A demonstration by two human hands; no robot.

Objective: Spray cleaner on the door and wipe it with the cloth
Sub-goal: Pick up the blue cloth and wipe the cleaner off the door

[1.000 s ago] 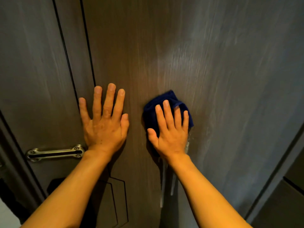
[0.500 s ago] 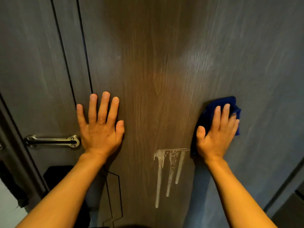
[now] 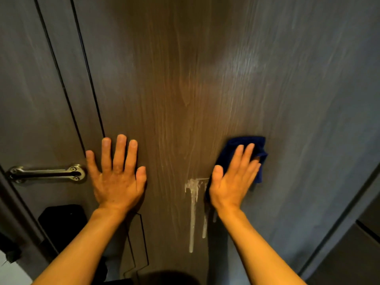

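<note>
A dark wood-grain door [image 3: 195, 79] fills the view. My right hand [image 3: 233, 179] presses a folded dark blue cloth [image 3: 241, 145] flat against the door, right of centre. White foamy cleaner drips [image 3: 192, 210] run down the door just left of that hand. My left hand [image 3: 117, 173] lies flat on the door with fingers spread, holding nothing. No spray bottle is visible.
A metal latch bar [image 3: 47, 174] is fixed to the door left of my left hand. Below it sits a black lock plate [image 3: 63, 221]. Thin vertical grooves [image 3: 88, 68] run down the left part of the door. The door frame edge [image 3: 349, 219] shows at lower right.
My right hand swept the cloth from the door's centre out to the right, uncovering the white drips, then came slightly back left. My left hand stayed flat in place.
</note>
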